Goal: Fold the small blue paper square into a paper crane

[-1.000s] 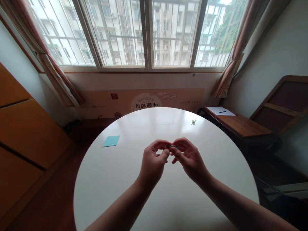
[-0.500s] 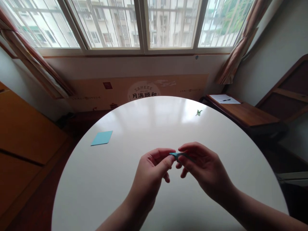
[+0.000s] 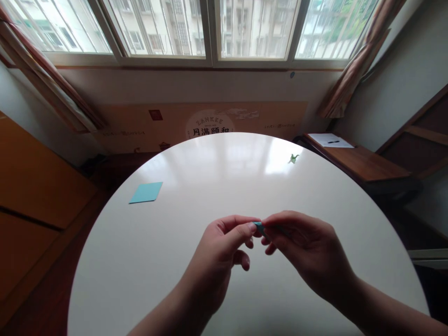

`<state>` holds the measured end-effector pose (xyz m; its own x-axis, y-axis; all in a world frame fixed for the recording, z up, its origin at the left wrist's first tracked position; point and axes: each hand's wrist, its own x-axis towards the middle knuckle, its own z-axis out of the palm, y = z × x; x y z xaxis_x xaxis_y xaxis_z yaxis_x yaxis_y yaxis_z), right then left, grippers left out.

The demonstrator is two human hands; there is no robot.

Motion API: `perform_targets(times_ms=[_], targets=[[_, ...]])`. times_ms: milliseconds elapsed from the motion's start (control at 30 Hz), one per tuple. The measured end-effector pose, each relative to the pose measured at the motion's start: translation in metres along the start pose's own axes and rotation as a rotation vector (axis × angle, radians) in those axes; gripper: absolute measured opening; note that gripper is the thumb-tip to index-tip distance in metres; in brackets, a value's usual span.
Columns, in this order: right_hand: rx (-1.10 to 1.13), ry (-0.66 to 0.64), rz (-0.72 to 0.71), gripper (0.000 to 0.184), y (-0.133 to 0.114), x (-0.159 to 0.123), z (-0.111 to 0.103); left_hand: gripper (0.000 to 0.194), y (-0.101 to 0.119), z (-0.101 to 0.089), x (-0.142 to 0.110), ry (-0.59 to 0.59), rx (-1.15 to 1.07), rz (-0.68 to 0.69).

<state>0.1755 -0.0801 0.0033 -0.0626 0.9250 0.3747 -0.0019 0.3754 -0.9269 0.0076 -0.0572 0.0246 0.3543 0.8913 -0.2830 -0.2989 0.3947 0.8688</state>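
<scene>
A small piece of folded blue paper is pinched between my two hands, above the near middle of the table. My left hand grips its left end between thumb and forefinger, with the other fingers curled below. From the other side, my right hand pinches the paper with thumb and fingertips. Most of the paper is hidden by the fingers, so its full shape does not show.
The round white table bears a blue square of paper at the left and a small green folded paper figure at the far right. Beyond its right edge, a wooden bench holds a white sheet and a pen.
My right hand's fingers have closed in on the folded paper, covering more of it. Both hands now meet at the fingertips. The whole view has shifted slightly.
</scene>
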Motion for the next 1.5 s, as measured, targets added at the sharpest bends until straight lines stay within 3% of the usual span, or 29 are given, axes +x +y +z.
perform_targets(times_ms=[133,367,833,1033,1167,1500], targets=[[-0.056,0.021,-0.058,0.014,-0.0004,0.0005,-0.0008,0.019,0.0007,-0.0015,0.0001,-0.032,0.082,0.026],[-0.115,0.012,-0.069,0.013,-0.0026,0.0005,-0.0005,0.018,-0.0022,0.0002,-0.0003,0.039,0.271,0.154],[0.141,-0.02,0.181,0.011,-0.0051,0.0047,-0.0024,0.018,-0.0009,-0.0002,-0.002,0.071,0.321,0.178],[0.118,0.023,0.146,0.009,-0.0054,0.0048,-0.0023,0.025,-0.0017,-0.0014,-0.0004,0.072,0.233,0.179],[0.057,0.052,0.108,0.007,-0.0048,0.0035,-0.0014,0.031,-0.0028,-0.0037,0.0005,0.065,0.292,0.202],[0.01,0.024,0.065,0.012,-0.0021,0.0019,-0.0003,0.02,-0.003,-0.0013,0.0022,0.075,0.28,0.171]])
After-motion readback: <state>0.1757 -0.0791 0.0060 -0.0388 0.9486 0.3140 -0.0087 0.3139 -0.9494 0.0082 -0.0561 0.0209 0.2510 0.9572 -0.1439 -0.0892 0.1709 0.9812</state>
